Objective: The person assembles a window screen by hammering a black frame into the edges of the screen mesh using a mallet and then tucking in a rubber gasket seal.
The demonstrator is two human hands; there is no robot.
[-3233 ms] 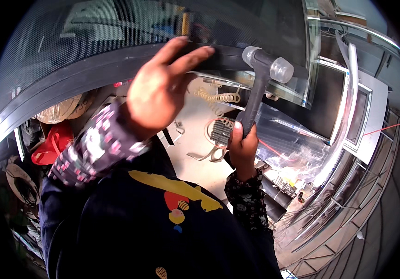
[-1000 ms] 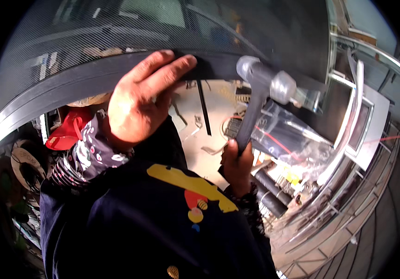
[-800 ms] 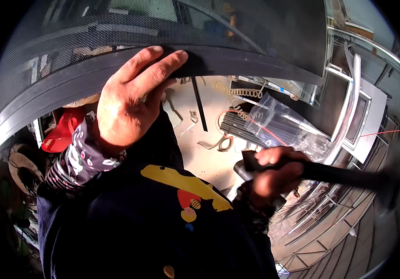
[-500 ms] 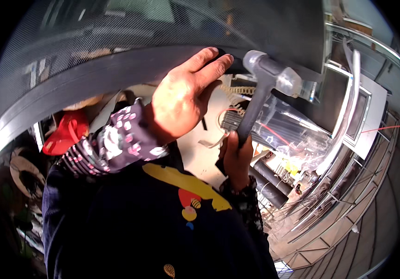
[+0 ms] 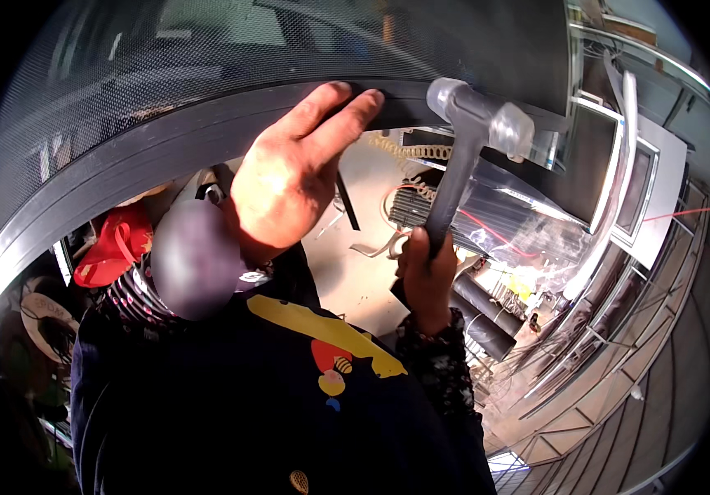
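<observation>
A dark mesh screen (image 5: 231, 62) with a dark grey frame bar (image 5: 149, 140) spans the upper part of the head view. My left hand (image 5: 289, 169) lies against that bar, index and middle fingers stretched along it; the thumb is mostly hidden. In my right hand (image 5: 429, 276) is the handle of a mallet (image 5: 464, 157) with a black shaft and two clear, rounded faces. Its head hangs at the bar's near edge, right of my left fingertips. Whether it touches the bar, I cannot tell.
Below the bar are a coiled cream air hose (image 5: 425, 152) and plastic-wrapped dark profiles (image 5: 520, 210). Black rolls (image 5: 487, 318) lie at the right, near metal frames (image 5: 586, 412). A red bag-like item (image 5: 116, 247) is at the left, above a tape roll (image 5: 46, 318).
My left hand has slid left along the frame bar, away from the mallet. The mallet has shifted only slightly, up and left, still in my right hand.
</observation>
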